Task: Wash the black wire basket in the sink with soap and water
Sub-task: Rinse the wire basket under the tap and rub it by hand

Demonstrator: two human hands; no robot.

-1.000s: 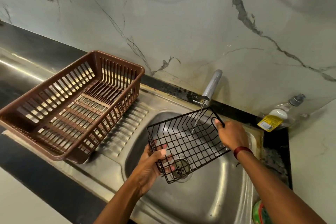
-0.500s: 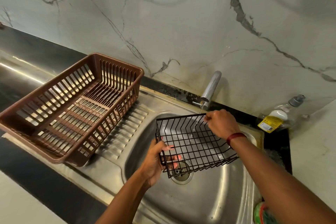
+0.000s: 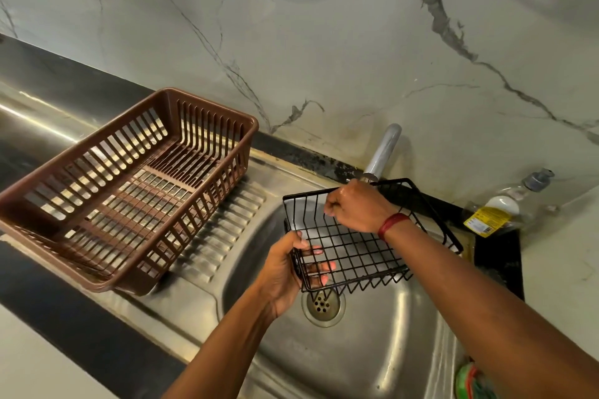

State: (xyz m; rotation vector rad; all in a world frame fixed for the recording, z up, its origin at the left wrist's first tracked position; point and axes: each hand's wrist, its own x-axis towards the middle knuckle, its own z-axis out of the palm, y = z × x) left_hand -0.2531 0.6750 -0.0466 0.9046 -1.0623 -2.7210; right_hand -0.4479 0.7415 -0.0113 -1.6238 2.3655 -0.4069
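The black wire basket hangs over the steel sink, just under the chrome tap. My left hand grips its near left corner, fingers curled through the wires. My right hand is closed on the basket's far rim, right below the spout. The basket is roughly level, with its open side up. The drain shows below its front edge. No water stream is clearly visible.
A brown plastic dish rack stands on the ribbed drainboard to the left. A clear soap bottle with a yellow label lies at the back right corner. A green scrubber sits at the sink's right edge.
The basket has turned and shifted right and up over the sink. My right hand slid along the far rim toward the left, under the tap. My left hand keeps the near corner.
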